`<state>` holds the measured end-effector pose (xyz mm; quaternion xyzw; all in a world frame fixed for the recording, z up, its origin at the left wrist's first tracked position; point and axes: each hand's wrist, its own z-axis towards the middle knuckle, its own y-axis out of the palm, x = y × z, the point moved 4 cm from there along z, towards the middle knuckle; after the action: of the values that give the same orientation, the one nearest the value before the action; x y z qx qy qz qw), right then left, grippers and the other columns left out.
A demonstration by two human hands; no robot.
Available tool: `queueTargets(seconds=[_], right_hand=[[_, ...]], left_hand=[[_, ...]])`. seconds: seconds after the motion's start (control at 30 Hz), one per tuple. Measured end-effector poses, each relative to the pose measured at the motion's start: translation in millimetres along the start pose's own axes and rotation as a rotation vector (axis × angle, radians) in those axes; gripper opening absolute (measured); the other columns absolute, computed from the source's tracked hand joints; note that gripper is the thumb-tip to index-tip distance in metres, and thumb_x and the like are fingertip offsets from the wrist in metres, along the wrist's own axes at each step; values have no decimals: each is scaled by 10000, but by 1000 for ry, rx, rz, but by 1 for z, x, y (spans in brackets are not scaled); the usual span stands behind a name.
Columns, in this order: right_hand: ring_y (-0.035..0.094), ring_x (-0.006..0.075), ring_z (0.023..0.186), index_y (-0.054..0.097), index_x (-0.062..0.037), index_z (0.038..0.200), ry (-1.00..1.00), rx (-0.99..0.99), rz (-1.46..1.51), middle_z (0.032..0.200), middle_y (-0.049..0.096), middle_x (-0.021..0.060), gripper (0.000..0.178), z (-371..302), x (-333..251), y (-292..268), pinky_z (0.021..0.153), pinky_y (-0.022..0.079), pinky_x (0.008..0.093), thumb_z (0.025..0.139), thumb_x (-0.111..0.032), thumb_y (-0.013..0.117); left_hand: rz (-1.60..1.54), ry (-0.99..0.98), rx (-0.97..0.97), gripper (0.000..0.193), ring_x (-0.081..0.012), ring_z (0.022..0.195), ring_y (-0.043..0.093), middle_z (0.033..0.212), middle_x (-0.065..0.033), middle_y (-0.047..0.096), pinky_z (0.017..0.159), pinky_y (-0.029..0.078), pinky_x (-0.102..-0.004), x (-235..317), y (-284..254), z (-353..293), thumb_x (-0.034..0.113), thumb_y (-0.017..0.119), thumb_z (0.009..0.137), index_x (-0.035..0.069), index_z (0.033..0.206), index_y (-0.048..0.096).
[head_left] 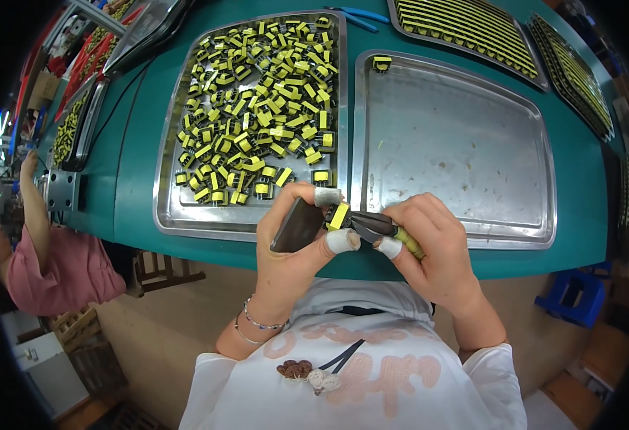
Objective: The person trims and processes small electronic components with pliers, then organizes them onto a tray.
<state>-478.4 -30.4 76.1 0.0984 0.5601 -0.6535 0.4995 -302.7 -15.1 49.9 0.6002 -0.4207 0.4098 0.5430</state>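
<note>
Between the taped thumb and forefinger of my left hand [291, 236] is a small black transformer [339, 216] wrapped in yellow tape. A dark flat block [297, 226] also lies in that hand, against the palm. My right hand [433, 240], its thumb taped too, is closed round pliers [376, 223] with dark jaws and a yellow-green grip. The jaw tips meet the transformer's right side; what they pinch is too small to tell. Just beyond my left hand, a metal tray [207, 222] holds many loose transformers [257, 107].
A second metal tray [458, 158] on the right has one transformer [382, 64] in its far left corner. Blue-handled pliers [361, 16] lie behind. Filled trays [465, 32] stand far right. A co-worker in a pink top [63, 272] sits left; a blue stool [576, 297] stands right.
</note>
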Motion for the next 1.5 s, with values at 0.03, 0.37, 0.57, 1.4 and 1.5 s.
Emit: queueTargets(seconds=[0.03,0.37,0.57,1.4,1.5], right_hand=[[549,280,723,618,-23,929,4,-9,-26,789,569,86,297,0,0,0,640,442,369,685,-133,744],[524,290,688,608,1,896,-48,34,-76,760,555,114,265,0,-2,2,613,429,379,658,-75,696],[526,282,680,605,12,905,-42,14,-122,754,550,115,262,-3,0,5,603,426,353,687,-96,700],[589,119,878,566,15,1104,423,72,997,1064,608,102,353,6,-1,28,763,494,239,785,-21,714],[589,132,905,587,16,1099,301,104,816,1054,614,93,336,11,-3,28,794,485,256,784,4,702]], left_hand=[[15,16,-13,433,-164,897,616,986,-68,553,702,612,-322,0,-1,0,83,809,696,33,1016,521],[-12,53,-30,419,-173,919,607,999,-66,526,706,610,-328,-1,3,0,68,802,705,32,1014,522],[77,109,-15,438,-166,855,621,986,-73,562,685,594,-304,-1,1,-2,84,807,717,32,1043,519],[-730,12,-180,693,-284,1286,414,1363,-186,427,1109,313,-434,4,18,19,573,403,941,16,1351,356],[-665,0,-147,789,-299,1332,365,1416,-193,381,1128,280,-425,8,25,18,632,413,908,17,1390,307]])
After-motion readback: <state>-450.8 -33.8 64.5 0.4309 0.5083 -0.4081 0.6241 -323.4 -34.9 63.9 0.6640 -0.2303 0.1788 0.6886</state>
